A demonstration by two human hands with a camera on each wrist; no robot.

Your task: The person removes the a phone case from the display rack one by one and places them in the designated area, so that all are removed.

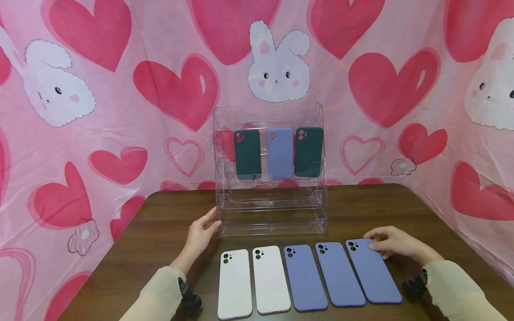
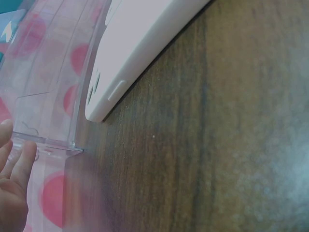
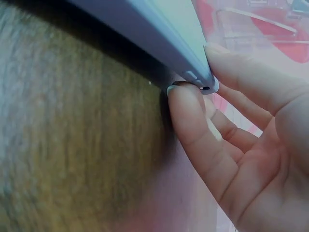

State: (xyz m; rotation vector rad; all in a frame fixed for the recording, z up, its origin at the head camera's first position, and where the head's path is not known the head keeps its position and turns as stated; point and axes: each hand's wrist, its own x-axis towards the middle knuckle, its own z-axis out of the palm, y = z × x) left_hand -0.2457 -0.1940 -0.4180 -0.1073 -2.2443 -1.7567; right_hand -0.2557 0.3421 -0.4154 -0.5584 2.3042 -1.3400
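My right hand (image 1: 391, 243) pinches the far right corner of the rightmost purple phone case (image 1: 373, 272). In the right wrist view the fingers of that hand (image 3: 260, 130) lie on both faces of the case (image 3: 159, 38) at its corner. My left hand (image 1: 201, 234) touches the lower left side of a clear acrylic display stand (image 1: 271, 229), its fingers fairly straight. The left wrist view shows this hand (image 2: 14, 188) beside the stand's edge (image 2: 53, 142). On the stand's upper tier stand a green case (image 1: 248, 156), a purple case (image 1: 280, 156) and another green case (image 1: 308, 154).
Left of the pinched case, two more purple cases, one in the middle (image 1: 306, 278) and one beside it (image 1: 340, 274), lie on the brown wooden table (image 1: 140, 249). Two white cases (image 1: 234, 285) (image 1: 271, 281) lie further left. A pink heart-patterned cloth (image 1: 172, 26) hangs behind.
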